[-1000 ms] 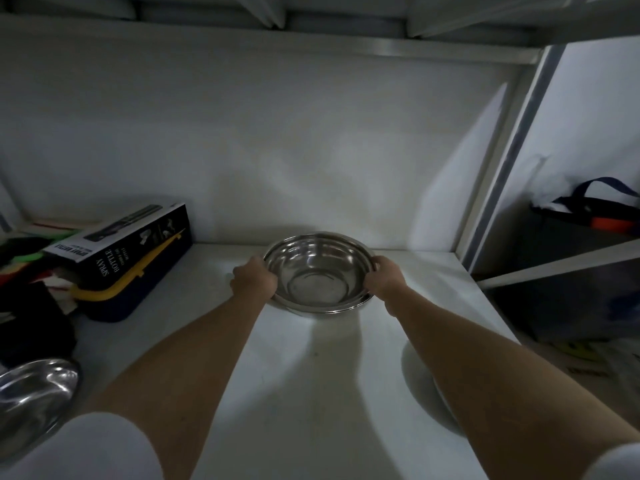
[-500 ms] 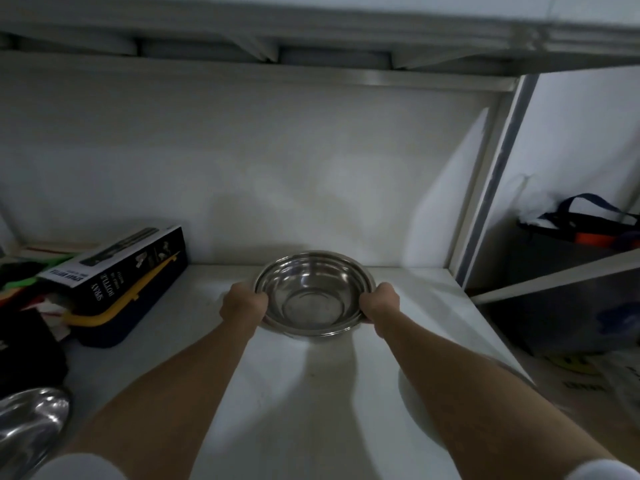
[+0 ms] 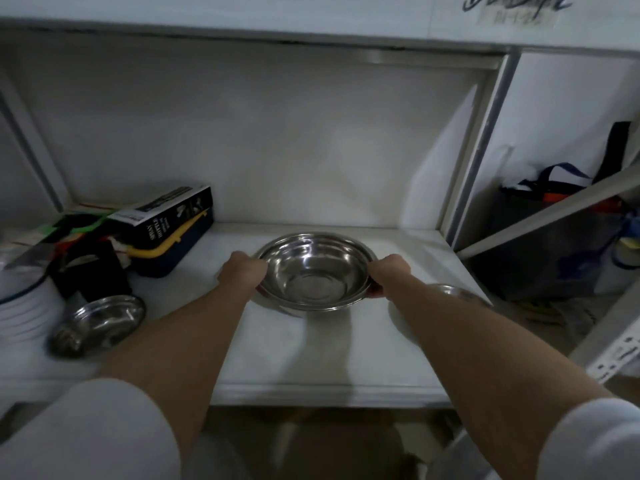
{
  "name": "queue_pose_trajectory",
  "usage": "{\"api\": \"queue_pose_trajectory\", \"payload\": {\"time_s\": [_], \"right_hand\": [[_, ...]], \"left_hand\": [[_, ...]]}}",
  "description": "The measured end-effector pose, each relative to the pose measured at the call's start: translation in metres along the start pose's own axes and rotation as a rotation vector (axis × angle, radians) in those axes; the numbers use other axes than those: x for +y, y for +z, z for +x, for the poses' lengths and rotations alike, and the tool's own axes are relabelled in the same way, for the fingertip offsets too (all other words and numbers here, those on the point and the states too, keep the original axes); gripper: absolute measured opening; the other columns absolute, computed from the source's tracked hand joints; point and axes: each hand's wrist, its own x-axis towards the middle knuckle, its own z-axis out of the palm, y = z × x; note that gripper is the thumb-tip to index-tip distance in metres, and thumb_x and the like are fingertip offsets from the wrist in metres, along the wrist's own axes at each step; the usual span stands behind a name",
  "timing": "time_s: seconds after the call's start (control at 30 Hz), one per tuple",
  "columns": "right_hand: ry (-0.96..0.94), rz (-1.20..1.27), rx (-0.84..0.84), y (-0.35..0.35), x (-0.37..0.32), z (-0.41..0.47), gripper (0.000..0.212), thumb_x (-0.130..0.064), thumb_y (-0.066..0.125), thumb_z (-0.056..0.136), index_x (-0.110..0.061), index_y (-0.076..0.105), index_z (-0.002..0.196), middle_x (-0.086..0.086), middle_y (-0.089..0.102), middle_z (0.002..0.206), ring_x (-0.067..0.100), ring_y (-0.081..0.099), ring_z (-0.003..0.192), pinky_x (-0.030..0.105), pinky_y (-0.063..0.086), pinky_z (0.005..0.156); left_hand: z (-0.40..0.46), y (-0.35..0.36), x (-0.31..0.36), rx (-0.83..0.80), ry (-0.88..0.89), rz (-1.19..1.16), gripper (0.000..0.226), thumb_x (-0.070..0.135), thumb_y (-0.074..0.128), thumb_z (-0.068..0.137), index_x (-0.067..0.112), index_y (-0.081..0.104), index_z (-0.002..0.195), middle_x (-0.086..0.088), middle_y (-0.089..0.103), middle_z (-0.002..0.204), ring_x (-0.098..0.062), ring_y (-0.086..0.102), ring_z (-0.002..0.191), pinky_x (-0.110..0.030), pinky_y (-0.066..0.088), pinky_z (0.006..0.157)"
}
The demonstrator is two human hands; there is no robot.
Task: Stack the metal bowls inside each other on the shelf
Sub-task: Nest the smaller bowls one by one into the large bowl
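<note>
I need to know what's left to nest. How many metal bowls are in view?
3, maybe more: one held by both hands at mid-shelf, possibly already nested; one at the left front; one rim showing behind the right forearm.

Dark box (image 3: 173, 223) with yellow handle — white plates (image 3: 20, 310) far left

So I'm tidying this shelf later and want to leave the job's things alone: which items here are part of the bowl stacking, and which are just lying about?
Part of the job:
- metal bowl held at its rim by left hand and right hand
- second metal bowl at the left
- bowl rim behind the right forearm
- shelf

Lying about:
- black box
- white stack
- bag
</note>
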Motion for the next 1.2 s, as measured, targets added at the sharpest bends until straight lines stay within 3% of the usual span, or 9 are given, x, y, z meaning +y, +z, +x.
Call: {"api": "queue_pose_trajectory", "payload": {"time_s": [0.13, 0.3, 0.57, 0.67, 0.73, 0.83, 0.93, 1.07, 1.2], "right_hand": [[0.008, -0.009, -0.032, -0.002, 0.016, -0.035, 0.01, -0.002, 0.054, 0.086, 0.004, 0.06, 0.092, 0.024, 0.067, 0.097, 0.041, 0.072, 0.078, 0.04, 0.058, 0.042], [0.02, -0.025, -0.065, -0.009, 0.029, -0.055, 0.009, -0.002, 0.056, 0.088, 0.006, 0.06, 0.087, 0.026, 0.068, 0.09, 0.038, 0.071, 0.07, 0.042, 0.062, 0.057], [0.042, -0.046, -0.124, -0.014, 0.041, -0.065, 0.014, 0.004, 0.054, 0.087, 0.009, 0.061, 0.097, 0.026, 0.07, 0.088, 0.036, 0.072, 0.065, 0.042, 0.061, 0.052], [0.04, -0.063, -0.146, -0.015, 0.047, -0.066, 0.016, 0.007, 0.051, 0.088, 0.01, 0.06, 0.1, 0.027, 0.07, 0.09, 0.037, 0.073, 0.072, 0.047, 0.062, 0.065], [0.03, -0.099, -0.133, -0.017, 0.048, -0.07, 0.012, 0.006, 0.052, 0.089, 0.011, 0.059, 0.096, 0.026, 0.07, 0.09, 0.037, 0.073, 0.077, 0.047, 0.062, 0.072], [-0.044, -0.23, -0.085, -0.024, 0.042, -0.076, 0.007, 0.003, 0.059, 0.085, 0.005, 0.057, 0.079, 0.02, 0.067, 0.075, 0.031, 0.07, 0.066, 0.04, 0.062, 0.068], [-0.12, -0.309, -0.004, -0.036, 0.033, -0.078, 0.013, -0.001, 0.059, 0.083, 0.001, 0.053, 0.073, 0.015, 0.06, 0.071, 0.031, 0.067, 0.069, 0.041, 0.062, 0.073], [-0.201, -0.332, 0.112, -0.055, 0.026, -0.066, 0.029, -0.009, 0.05, 0.084, 0.006, 0.058, 0.107, 0.018, 0.057, 0.093, 0.039, 0.065, 0.1, 0.045, 0.056, 0.089], [-0.217, -0.331, 0.174, -0.082, 0.03, -0.05, 0.031, -0.009, 0.05, 0.085, 0.007, 0.058, 0.11, 0.019, 0.06, 0.096, 0.039, 0.063, 0.105, 0.044, 0.053, 0.091]], "left_hand": [[-0.028, -0.009, -0.019, -0.009, -0.015, 0.009, 0.03, 0.014, 0.056, 0.083, 0.0, 0.061, 0.11, -0.015, 0.063, 0.091, -0.034, 0.066, 0.092, -0.036, 0.056, 0.081], [-0.047, -0.012, -0.037, -0.02, -0.021, -0.018, 0.014, 0.012, 0.056, 0.083, 0.005, 0.054, 0.095, -0.008, 0.052, 0.07, -0.03, 0.061, 0.08, -0.036, 0.056, 0.082], [-0.06, -0.011, -0.048, -0.065, -0.045, -0.091, 0.025, 0.011, 0.055, 0.08, 0.0, 0.06, 0.102, -0.016, 0.063, 0.089, -0.031, 0.063, 0.083, -0.033, 0.053, 0.074], [-0.061, -0.009, -0.05, -0.079, -0.063, -0.113, 0.035, 0.009, 0.054, 0.077, -0.003, 0.063, 0.109, -0.02, 0.068, 0.099, -0.034, 0.067, 0.091, -0.039, 0.058, 0.085], [-0.062, -0.009, -0.049, -0.107, -0.078, -0.123, 0.037, 0.005, 0.054, 0.078, -0.004, 0.062, 0.113, -0.022, 0.068, 0.103, -0.035, 0.067, 0.093, -0.043, 0.058, 0.087], [-0.067, -0.01, -0.038, -0.096, -0.069, -0.006, 0.035, 0.01, 0.059, 0.081, -0.001, 0.059, 0.114, -0.017, 0.063, 0.101, -0.028, 0.063, 0.081, -0.034, 0.056, 0.071], [-0.071, -0.005, -0.02, 0.015, -0.048, 0.184, 0.057, 0.02, 0.06, 0.081, 0.008, 0.046, 0.135, -0.017, 0.051, 0.131, -0.033, 0.052, 0.116, -0.04, 0.048, 0.094], [-0.074, 0.014, 0.003, 0.029, 0.144, 0.134, 0.047, 0.021, 0.053, 0.08, 0.01, 0.055, 0.126, -0.017, 0.052, 0.131, -0.037, 0.05, 0.119, -0.045, 0.048, 0.098], [-0.084, 0.038, 0.025, -0.029, 0.335, 0.028, 0.036, 0.015, 0.052, 0.084, 0.014, 0.061, 0.119, -0.012, 0.06, 0.126, -0.033, 0.057, 0.115, -0.037, 0.049, 0.095]]}}
